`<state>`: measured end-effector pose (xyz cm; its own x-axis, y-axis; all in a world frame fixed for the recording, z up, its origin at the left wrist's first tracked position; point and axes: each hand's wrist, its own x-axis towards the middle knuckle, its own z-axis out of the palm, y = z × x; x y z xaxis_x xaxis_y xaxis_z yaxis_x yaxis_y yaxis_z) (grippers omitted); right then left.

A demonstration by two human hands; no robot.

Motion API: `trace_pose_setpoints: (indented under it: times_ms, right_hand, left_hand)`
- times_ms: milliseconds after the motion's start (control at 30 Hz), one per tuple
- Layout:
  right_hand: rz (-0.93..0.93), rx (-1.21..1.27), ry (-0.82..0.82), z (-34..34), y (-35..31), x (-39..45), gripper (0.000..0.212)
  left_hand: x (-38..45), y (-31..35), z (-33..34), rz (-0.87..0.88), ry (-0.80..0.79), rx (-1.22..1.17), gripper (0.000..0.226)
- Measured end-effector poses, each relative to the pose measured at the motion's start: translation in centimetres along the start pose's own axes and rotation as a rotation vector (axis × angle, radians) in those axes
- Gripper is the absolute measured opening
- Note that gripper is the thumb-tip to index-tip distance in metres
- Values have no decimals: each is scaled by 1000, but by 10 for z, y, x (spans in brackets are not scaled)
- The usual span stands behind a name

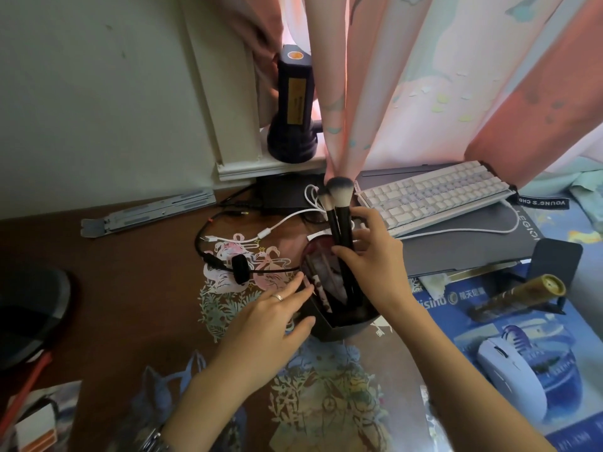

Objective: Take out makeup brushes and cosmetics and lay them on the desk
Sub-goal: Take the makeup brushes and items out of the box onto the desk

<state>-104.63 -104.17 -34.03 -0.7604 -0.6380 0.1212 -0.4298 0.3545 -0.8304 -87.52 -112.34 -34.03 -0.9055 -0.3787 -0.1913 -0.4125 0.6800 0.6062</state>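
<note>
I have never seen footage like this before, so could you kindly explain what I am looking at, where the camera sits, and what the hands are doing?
There is no machine here. The single picture comes from a wide-angle camera worn on a person's head, looking down at their own two bare hands over a brown desk.

The right hand grips the black handles of two fluffy-tipped makeup brushes, which stand upright in a dark round holder. The left hand, with a ring on one finger, rests open against that holder's side, apparently steadying it. More slim items remain inside the holder.

Around it lie a white keyboard, a white computer mouse on a blue mat, tangled black and white cables, and a gold-capped patterned tube. A dark blue torch stands on the windowsill beside pink curtains.
</note>
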Motion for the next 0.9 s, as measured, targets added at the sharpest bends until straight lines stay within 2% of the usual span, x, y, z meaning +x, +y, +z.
trace_pose_setpoints:
  times_ms: [133,400,667,900]
  right_hand:
    - [-47,79,54,-15,-20,2,49]
    - [-13,125,42,-61,-43,-38,47]
    - [133,54,35,-73,-4,-118,47]
    - [301,45,20,-60,39,-183,48]
  left_hand:
    - [-1,3,-9,7,-35,78,53]
    - [-15,12,-23,84,69,191,43]
    - [-36,9,-6,177,70,330,39]
    - [-54,7,20,204,-36,360,38]
